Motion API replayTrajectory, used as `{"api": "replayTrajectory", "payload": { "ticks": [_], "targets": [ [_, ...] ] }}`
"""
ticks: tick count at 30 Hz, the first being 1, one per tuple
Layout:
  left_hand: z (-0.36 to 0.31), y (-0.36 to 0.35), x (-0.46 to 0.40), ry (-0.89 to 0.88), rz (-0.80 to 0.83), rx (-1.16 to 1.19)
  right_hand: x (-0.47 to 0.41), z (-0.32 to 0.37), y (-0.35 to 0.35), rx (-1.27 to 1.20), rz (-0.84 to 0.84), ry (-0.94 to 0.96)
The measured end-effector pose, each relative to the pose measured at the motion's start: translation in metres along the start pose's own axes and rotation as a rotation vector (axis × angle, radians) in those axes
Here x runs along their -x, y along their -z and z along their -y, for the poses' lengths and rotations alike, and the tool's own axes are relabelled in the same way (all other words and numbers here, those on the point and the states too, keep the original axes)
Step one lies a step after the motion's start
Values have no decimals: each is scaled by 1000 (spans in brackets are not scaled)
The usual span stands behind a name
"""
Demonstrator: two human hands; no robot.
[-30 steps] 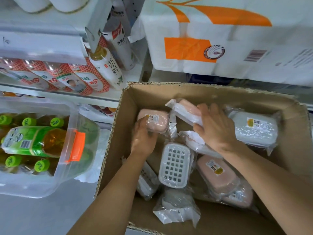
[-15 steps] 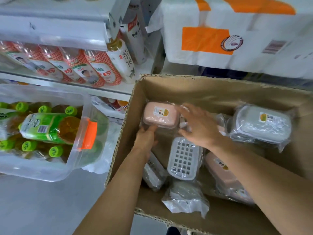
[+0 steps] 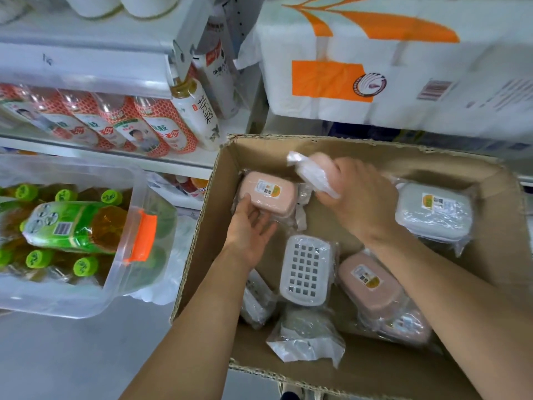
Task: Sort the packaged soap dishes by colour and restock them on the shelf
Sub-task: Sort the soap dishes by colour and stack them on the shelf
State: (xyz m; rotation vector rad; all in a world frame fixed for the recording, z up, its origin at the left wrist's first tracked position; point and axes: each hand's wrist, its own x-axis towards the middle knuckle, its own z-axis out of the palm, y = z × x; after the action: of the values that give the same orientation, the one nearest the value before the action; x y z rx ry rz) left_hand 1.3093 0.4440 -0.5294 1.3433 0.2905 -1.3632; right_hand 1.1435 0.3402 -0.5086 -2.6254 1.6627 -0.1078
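Inside the cardboard box [image 3: 219,215], the left hand [image 3: 251,226] holds a pink soap dish [image 3: 268,194] near its left wall. The right hand [image 3: 357,197] grips a wrapped pink dish [image 3: 314,174] by the far wall.

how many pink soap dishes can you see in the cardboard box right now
3 clearly. One bagged pink plastic soap dish is gripped by the left hand, one is held by the right hand, one lies lower right. Another may be underneath it, blurred.

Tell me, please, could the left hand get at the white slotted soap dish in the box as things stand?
Probably, once freed: the white slotted dish lies uncovered just beside the left hand, but that hand holds a pink dish.
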Motion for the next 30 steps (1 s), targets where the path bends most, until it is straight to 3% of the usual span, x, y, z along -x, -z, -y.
{"api": "replayTrajectory", "payload": {
  "ticks": [2,6,8,12,15,18,22,26,28,30],
  "targets": [
    [0,2,0,-11,4,21,-8,26,6,-36,-56,165],
    [-1,6,3,-5,40,111,-10,67,-13,-210,352,452],
    [-2,5,6,-7,54,148,-12,64,-20,-247,413,482],
    [-3,-1,11,13,6,115,-11,50,-16,-291,354,380],
    [-4,-6,14,41,-8,103,-11,45,-18,-278,337,140],
    [-6,-6,11,35,5,93,-12,47,-25,-685,455,-158],
    [-8,-5,4,-16,-25,75,-10,63,-21,-816,300,-39],
    [-9,-5,9,-15,-39,16,-7,42,-8,-864,501,3],
    [-6,-5,14,-19,-55,-72,3,16,8,-876,462,-69],
    [3,-3,15,-50,-77,-216,25,-13,19,-684,474,-108]
  ]
}}
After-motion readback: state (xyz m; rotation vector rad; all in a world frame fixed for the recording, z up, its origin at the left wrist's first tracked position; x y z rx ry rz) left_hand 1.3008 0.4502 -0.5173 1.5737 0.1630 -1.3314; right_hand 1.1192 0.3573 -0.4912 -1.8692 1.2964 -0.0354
